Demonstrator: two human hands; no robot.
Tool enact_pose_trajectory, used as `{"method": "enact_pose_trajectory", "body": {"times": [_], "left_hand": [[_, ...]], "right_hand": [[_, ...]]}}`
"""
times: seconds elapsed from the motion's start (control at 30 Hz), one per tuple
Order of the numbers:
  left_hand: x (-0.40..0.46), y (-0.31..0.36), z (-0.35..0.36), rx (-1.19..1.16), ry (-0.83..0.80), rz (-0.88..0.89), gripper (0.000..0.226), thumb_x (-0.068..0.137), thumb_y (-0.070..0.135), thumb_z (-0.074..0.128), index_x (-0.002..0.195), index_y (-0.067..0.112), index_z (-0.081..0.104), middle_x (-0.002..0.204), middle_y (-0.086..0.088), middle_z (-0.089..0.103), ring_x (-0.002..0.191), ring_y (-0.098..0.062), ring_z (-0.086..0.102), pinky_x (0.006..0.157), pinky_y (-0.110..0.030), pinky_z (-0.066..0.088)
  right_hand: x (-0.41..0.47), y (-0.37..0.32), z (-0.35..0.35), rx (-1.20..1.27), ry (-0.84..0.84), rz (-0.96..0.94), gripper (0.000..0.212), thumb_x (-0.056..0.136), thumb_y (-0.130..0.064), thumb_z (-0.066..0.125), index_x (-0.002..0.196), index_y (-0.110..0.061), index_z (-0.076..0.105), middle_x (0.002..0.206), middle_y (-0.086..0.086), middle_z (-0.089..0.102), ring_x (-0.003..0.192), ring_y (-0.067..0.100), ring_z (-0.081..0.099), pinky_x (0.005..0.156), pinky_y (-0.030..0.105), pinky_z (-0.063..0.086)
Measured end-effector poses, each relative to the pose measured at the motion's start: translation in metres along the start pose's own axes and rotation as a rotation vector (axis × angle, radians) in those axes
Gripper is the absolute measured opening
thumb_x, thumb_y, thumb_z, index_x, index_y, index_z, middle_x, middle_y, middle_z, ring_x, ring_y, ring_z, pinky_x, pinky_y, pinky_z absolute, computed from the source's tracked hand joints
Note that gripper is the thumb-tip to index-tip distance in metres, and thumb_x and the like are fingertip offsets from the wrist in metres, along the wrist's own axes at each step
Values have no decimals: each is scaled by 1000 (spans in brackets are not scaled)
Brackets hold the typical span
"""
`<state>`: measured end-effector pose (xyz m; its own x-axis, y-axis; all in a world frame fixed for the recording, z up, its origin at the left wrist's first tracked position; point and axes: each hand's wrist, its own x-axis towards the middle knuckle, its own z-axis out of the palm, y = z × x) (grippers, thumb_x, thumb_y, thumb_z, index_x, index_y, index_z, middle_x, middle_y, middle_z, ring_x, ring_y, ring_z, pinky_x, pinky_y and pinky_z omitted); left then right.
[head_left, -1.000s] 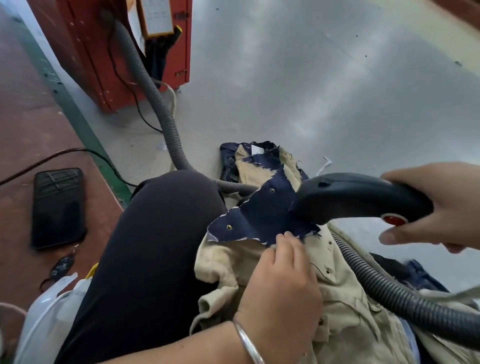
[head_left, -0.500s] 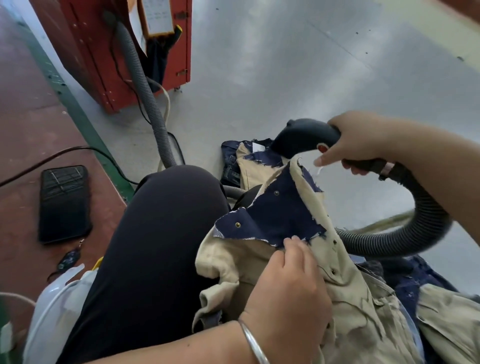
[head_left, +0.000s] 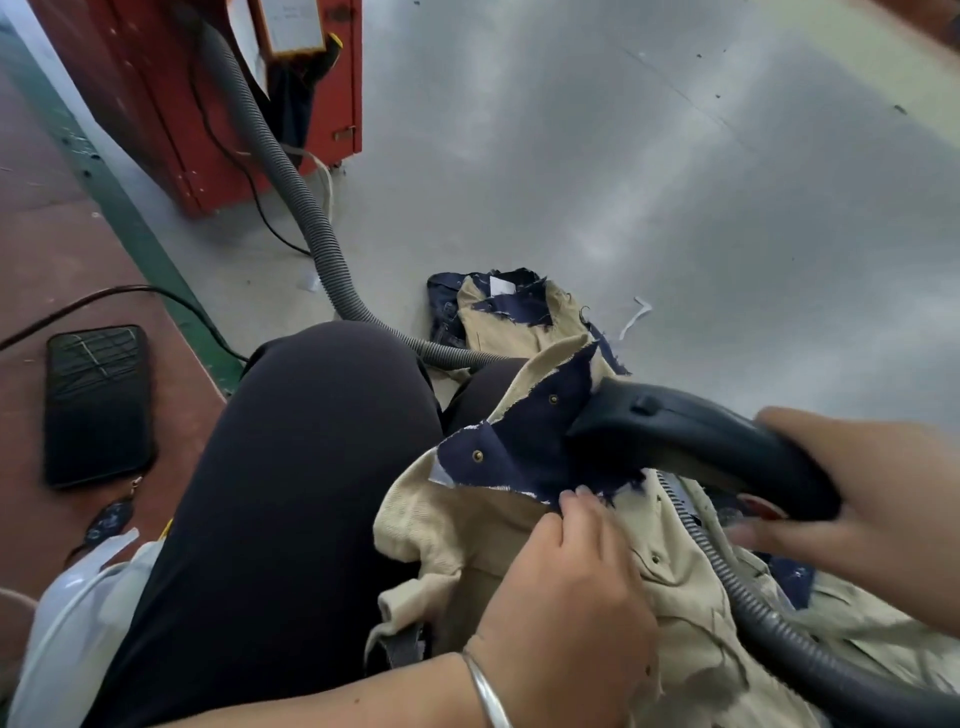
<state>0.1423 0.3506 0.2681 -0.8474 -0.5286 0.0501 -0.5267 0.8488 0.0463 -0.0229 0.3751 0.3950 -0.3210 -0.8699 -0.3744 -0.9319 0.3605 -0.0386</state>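
R hand (head_left: 872, 499) fingers wrapped round suction nozzle (head_left: 691, 441), mouth touching navy facing (head_left: 524, 447) of khaki garment (head_left: 691, 587) on lap. L hand (head_left: 566, 597) fingertips pinch the frayed navy edge. Risk: pinch slips, flap gets sucked into nozzle; hose (head_left: 769, 618) lying across garment could drag it off lap. Only container: white plastic bag (head_left: 67, 613) by thigh, contents not visible.

The nozzle (head_left: 675, 436) rests on the garment (head_left: 519, 525) over the leg (head_left: 291, 467) — phone (head_left: 96, 405) to its left, second garment (head_left: 509, 317) ahead.
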Motion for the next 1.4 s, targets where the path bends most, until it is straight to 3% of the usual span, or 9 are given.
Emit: {"method": "enact_pose_trajectory", "body": {"times": [0.1,0.17,0.3,0.37,0.5,0.67,0.97,1.23,1.4], "left_hand": [[1,-1,-3,-5,-49,0,45,72,12,37,96,6,75,91,-17,73,77,-25,69,59,-21,50],[1,-2,-4,-29,-53,-12,46,72,13,36,94,8,76,91,-16,73,77,-24,70,59,-21,50],[0,0,-4,-52,-49,-22,46,72,13,35,89,14,78,89,-10,74,78,-20,71,59,-19,51],[-2,2,-4,-57,-55,-21,47,72,14,35,90,16,78,91,-9,74,79,-20,71,60,-19,52],[-4,-2,-5,-64,-56,-26,49,72,16,33,96,16,77,95,-9,74,84,-20,71,64,-20,53],[-3,-2,-5,-18,-19,-17,49,77,7,31,98,13,75,95,-11,73,85,-21,70,64,-20,53],[5,-6,-6,-14,41,26,42,70,11,39,87,6,77,85,-15,73,66,-21,67,53,-20,46],[2,-2,-4,-33,25,-15,45,71,12,36,91,10,77,88,-13,74,70,-20,68,56,-20,48],[0,-3,-4,-63,30,-38,44,74,7,36,90,10,77,90,-12,74,75,-19,70,56,-19,49]], "right_hand": [[26,-25,-7,-22,-65,15,33,61,-58,75,80,-47,51,72,-47,53,47,-2,54,47,24,35],[49,-31,-12,-16,-61,-17,31,69,-49,77,77,-35,51,63,-21,62,53,-7,58,42,21,36],[93,-50,-19,105,-41,-28,25,81,-27,80,87,-18,57,66,6,66,54,24,70,52,38,60],[105,-49,-25,143,-5,9,27,82,-24,80,91,-11,58,67,15,68,56,32,70,54,47,61],[75,-23,-45,297,174,-8,30,72,-37,84,84,-28,58,49,4,63,35,14,60,33,23,45],[-2,-1,-26,204,201,40,45,54,-73,69,87,-45,57,56,-15,64,39,8,60,39,31,52],[14,-25,16,-57,44,118,42,70,-57,77,72,-35,41,60,-11,50,58,1,46,50,26,30],[99,-55,-8,98,50,68,24,83,-28,76,90,-15,56,79,10,67,63,25,66,60,35,53],[71,-19,-30,315,196,72,29,74,-41,81,85,-26,58,49,3,64,35,13,60,31,21,42]]}}
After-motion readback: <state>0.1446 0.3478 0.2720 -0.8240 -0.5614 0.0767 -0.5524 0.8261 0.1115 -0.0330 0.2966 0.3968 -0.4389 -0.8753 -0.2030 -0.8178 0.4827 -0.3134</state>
